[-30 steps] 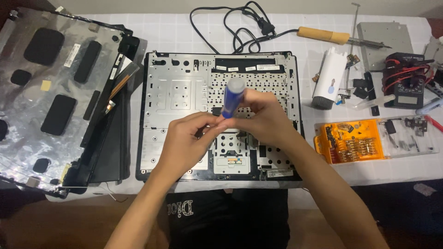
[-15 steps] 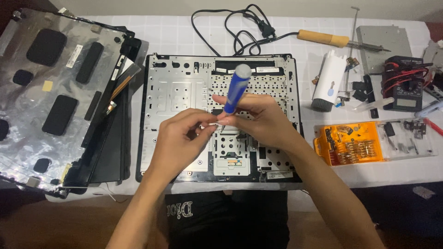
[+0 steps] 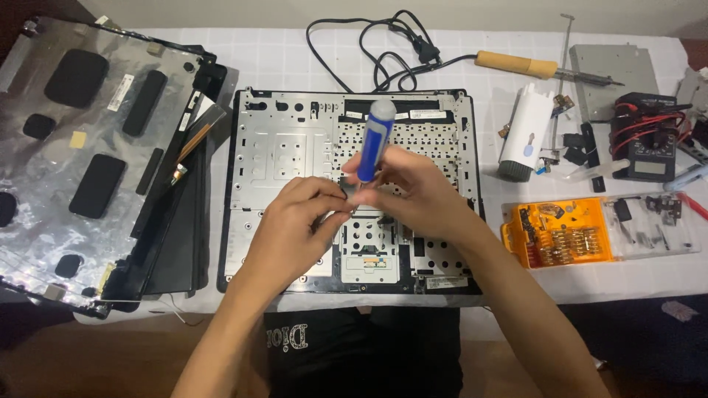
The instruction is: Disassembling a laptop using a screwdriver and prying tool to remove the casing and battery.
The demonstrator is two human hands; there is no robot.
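While the light, stiff blue-and-white plastic screwdriver point(image 3: 374, 141) is gripped low on its handle by the right hand point(image 3: 413, 193), its tip is pinched by the left hand point(image 3: 295, 221) over the open grey metal laptop chassis point(image 3: 287, 158) at the table's middle.

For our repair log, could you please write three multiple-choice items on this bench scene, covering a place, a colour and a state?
1. Where does the orange compartment tray lie relative to the opened black laptop base?
A left B right C on top
2. What colour is the screwdriver handle?
A blue and white B red C green
3. How is the right hand holding the screwdriver?
A flat on the table B upright C upside down

B: the tray sits right of the base. A: the handle is blue with white ends. B: the handle points up from the fist.
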